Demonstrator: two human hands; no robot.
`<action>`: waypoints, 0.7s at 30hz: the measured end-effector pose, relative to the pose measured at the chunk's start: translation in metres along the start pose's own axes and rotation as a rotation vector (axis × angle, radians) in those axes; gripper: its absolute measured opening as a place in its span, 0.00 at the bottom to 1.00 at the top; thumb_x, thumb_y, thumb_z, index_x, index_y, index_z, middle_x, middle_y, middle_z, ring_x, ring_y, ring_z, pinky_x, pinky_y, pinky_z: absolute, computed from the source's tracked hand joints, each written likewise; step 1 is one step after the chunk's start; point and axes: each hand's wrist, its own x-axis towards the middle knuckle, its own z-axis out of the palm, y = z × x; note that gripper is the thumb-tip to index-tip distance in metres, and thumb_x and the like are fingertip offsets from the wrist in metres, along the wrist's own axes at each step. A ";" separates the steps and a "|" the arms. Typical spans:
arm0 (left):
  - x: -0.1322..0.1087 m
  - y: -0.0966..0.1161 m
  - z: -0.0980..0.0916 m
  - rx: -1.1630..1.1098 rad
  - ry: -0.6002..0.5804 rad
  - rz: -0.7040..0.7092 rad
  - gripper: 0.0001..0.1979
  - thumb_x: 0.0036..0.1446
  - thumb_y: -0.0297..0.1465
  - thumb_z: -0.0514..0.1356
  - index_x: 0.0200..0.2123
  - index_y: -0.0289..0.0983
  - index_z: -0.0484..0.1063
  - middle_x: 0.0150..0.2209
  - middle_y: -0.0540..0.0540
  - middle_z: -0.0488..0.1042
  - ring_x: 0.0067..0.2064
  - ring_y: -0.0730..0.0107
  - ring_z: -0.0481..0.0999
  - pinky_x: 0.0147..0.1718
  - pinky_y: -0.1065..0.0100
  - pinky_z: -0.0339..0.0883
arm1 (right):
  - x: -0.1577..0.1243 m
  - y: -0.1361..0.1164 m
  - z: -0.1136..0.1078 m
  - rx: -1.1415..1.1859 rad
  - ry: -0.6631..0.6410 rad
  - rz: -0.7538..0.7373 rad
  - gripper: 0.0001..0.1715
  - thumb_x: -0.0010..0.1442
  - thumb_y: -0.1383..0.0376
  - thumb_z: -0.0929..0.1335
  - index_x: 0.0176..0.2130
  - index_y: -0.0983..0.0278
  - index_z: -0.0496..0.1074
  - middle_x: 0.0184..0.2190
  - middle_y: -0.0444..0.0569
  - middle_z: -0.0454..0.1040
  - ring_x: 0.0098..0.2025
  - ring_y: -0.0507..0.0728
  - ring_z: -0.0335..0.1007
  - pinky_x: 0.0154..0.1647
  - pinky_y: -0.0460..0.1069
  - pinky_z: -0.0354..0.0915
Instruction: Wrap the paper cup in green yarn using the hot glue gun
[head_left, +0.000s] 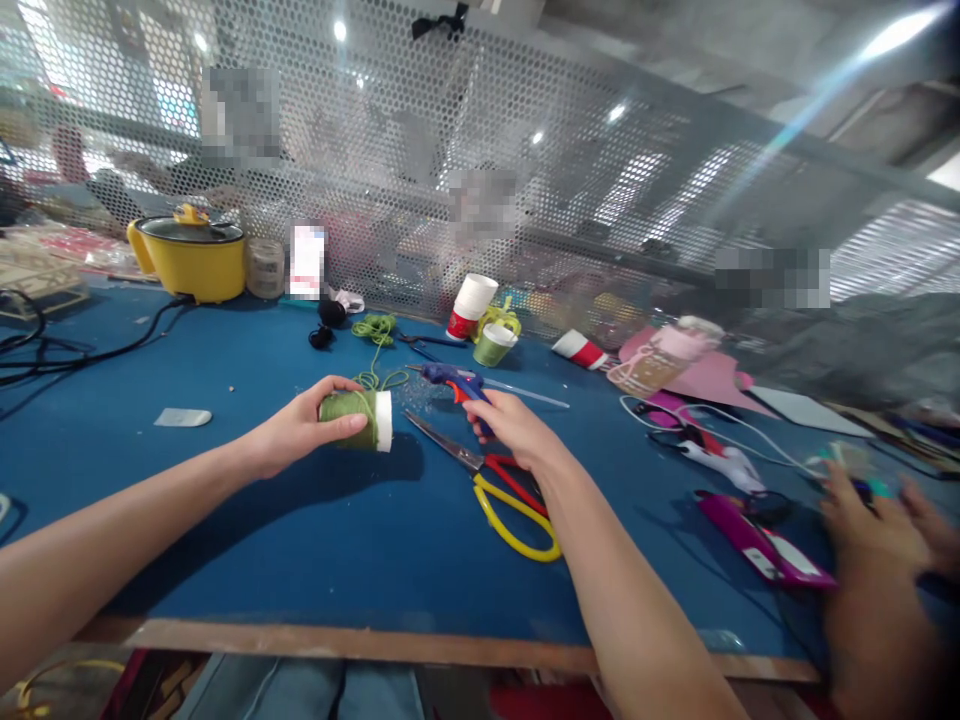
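My left hand (319, 425) is wrapped round a paper cup (384, 421) lying on its side in the air, its outside wound with green yarn and its white rim facing right. Green yarn (373, 330) runs from the cup to a loose pile behind it. My right hand (506, 425) grips a blue glue gun (456, 380) with an orange trigger, its nozzle pointing left towards the cup but apart from it. Below the gun, scissors (517, 505) with red and yellow handles lie on the blue table (300, 560).
Behind stand a yellow pot (191, 262), a glass jar (265, 268), white-and-red cups (472, 305) and a green-wrapped cup (495, 343). A magenta tool (765, 545) and cables lie right, near another person's hands (874, 520). A perforated metal screen (390, 150) rises behind.
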 end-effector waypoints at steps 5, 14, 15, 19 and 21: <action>0.000 -0.001 0.001 0.108 0.028 0.057 0.21 0.47 0.39 0.60 0.43 0.36 0.61 0.30 0.51 0.67 0.30 0.73 0.67 0.30 0.71 0.62 | -0.011 -0.008 -0.003 0.323 -0.092 -0.003 0.16 0.51 0.55 0.66 0.26 0.65 0.63 0.19 0.40 0.63 0.19 0.46 0.61 0.18 0.42 0.61; 0.005 -0.005 -0.007 0.250 0.125 0.142 0.23 0.45 0.37 0.61 0.43 0.36 0.61 0.29 0.52 0.67 0.29 0.72 0.67 0.29 0.71 0.61 | -0.038 -0.025 0.011 0.394 -0.260 -0.173 0.13 0.48 0.64 0.68 0.35 0.69 0.68 0.19 0.44 0.70 0.20 0.49 0.65 0.18 0.43 0.62; 0.006 -0.006 -0.009 0.251 0.137 0.142 0.23 0.44 0.38 0.61 0.43 0.36 0.61 0.30 0.52 0.67 0.30 0.72 0.67 0.29 0.71 0.62 | -0.041 -0.026 0.012 0.368 -0.266 -0.195 0.13 0.48 0.63 0.68 0.34 0.69 0.68 0.18 0.43 0.69 0.19 0.48 0.64 0.17 0.43 0.61; 0.008 -0.008 -0.011 0.266 0.163 0.134 0.23 0.44 0.39 0.61 0.42 0.36 0.62 0.29 0.51 0.68 0.29 0.71 0.68 0.29 0.70 0.62 | -0.048 -0.030 0.016 0.241 -0.183 -0.246 0.12 0.49 0.60 0.67 0.28 0.68 0.68 0.16 0.43 0.68 0.16 0.47 0.60 0.17 0.43 0.61; 0.009 -0.008 -0.012 0.255 0.166 0.129 0.23 0.44 0.40 0.61 0.42 0.36 0.62 0.29 0.51 0.68 0.29 0.71 0.68 0.28 0.70 0.62 | -0.050 -0.031 0.018 0.171 -0.120 -0.239 0.12 0.49 0.59 0.67 0.27 0.67 0.68 0.16 0.43 0.67 0.16 0.48 0.60 0.17 0.44 0.60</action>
